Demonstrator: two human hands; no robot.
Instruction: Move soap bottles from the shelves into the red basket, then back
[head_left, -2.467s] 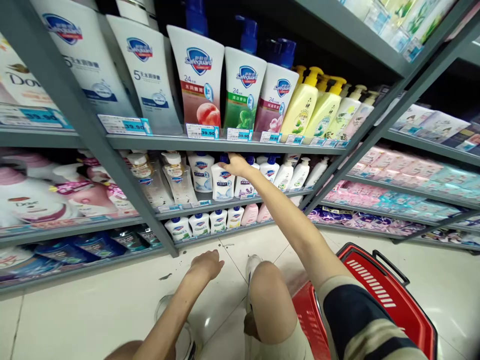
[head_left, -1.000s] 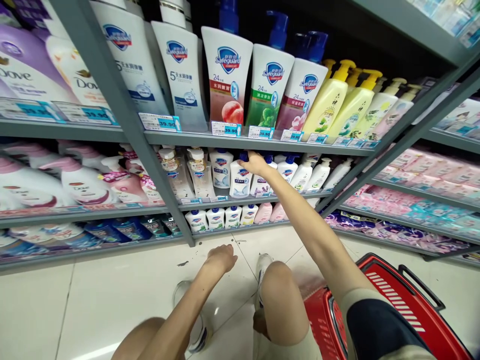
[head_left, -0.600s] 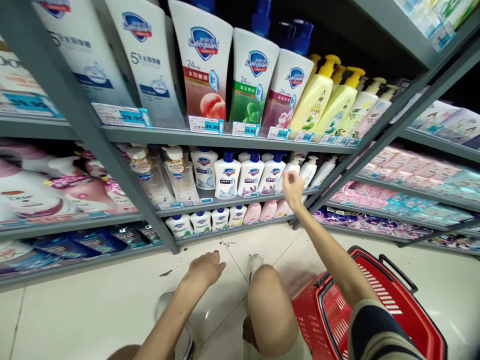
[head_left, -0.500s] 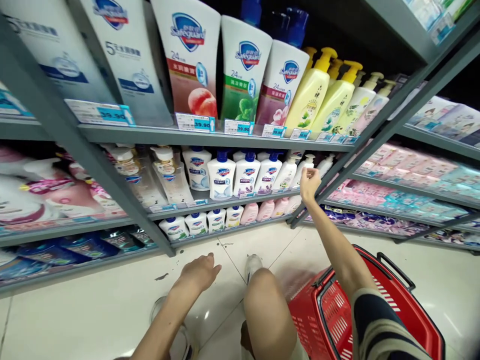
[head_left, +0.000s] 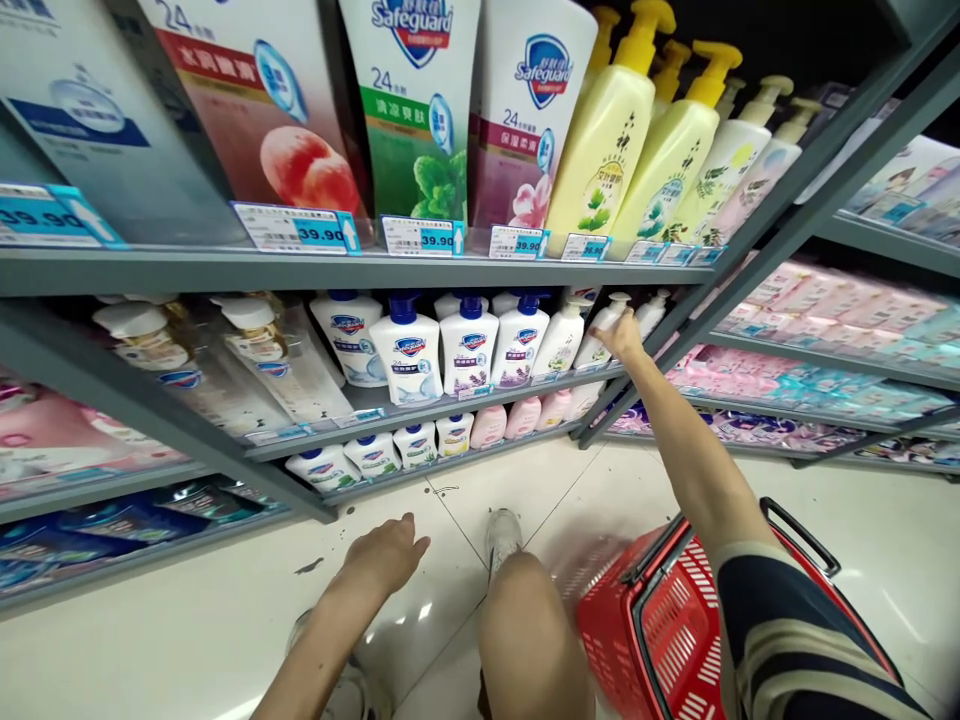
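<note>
My right hand reaches to the middle shelf and its fingers close round a white pump bottle near the row's right end. To its left stand more white pump bottles with blue caps. My left hand hangs low over the pale floor beside my knee, fingers loosely curled, holding nothing.
A red shopping basket sits on the floor at my right. Tall Safeguard bottles and yellow pump bottles fill the upper shelf. Small bottles line the bottom shelf. A slanted grey upright divides this bay from packets at right.
My right hand left the blue-capped bottles, swung right along the middle shelf and closed on a white pump bottle. The view moved closer to the shelves. The left hand barely moved.
</note>
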